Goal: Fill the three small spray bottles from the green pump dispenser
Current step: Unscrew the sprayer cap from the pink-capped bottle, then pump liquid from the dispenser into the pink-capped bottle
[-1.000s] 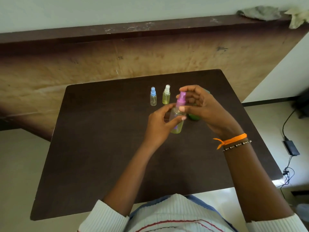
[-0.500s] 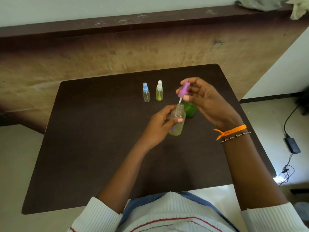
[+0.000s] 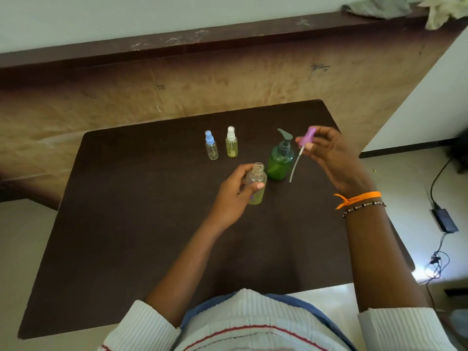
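Note:
My left hand [image 3: 234,196] grips a small clear spray bottle [image 3: 256,184] with its neck open and yellowish liquid in its lower part. My right hand [image 3: 334,160] pinches the purple spray cap [image 3: 307,138], lifted off, its white dip tube [image 3: 295,165] hanging down beside the green pump dispenser [image 3: 279,163]. The dispenser stands upright on the dark table [image 3: 126,211] between my hands. Two more small spray bottles stand further back: one with a blue cap [image 3: 211,145], nearly clear, and one with a white cap [image 3: 231,145], holding yellowish liquid.
A brown wall ledge [image 3: 228,36] runs behind the table, with crumpled cloths [image 3: 377,7] at its right end. On the floor to the right lie a black power adapter [image 3: 444,220] and cables [image 3: 435,264].
My right hand has pulled the purple cap and its tube fully out of the bottle and moved it right. The green dispenser, hidden before, now shows. My left hand has lowered the bottle slightly.

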### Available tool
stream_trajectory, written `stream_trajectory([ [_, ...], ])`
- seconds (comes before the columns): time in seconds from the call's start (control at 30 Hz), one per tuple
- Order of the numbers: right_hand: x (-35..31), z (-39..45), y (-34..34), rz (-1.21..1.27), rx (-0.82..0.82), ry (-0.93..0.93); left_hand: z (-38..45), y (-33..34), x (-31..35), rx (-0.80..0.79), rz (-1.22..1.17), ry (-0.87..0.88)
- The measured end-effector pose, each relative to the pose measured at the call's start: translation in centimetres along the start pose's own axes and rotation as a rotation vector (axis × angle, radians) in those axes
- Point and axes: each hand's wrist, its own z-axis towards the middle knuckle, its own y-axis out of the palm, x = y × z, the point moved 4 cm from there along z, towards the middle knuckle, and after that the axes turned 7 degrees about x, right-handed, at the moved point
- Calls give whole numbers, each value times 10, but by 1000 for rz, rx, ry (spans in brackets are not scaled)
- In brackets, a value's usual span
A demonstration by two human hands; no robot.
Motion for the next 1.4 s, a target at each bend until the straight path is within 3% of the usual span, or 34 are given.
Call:
stream_trajectory([
  [0.27, 106, 39, -24, -689, 172, 113, 14, 11, -18, 3, -16, -55],
  [0.37, 127, 46, -28, -693, 293, 131, 17, 12, -24, -5, -19, -85],
  [0.63, 144, 49, -27, -765, 343, 64, 27, 16, -42, 0, -47, -167],
  [1.03, 147, 43, -29, -873, 291, 62, 29, 27, -49, -44, -42, -203],
  [1.17, 138, 41, -28, -1012, 307, 36, 28, 25, -52, -33, -59, -214],
  [1.4, 120, 53, -35, -927, 275, -28, 28, 24, -53, -31, -66, -213],
])
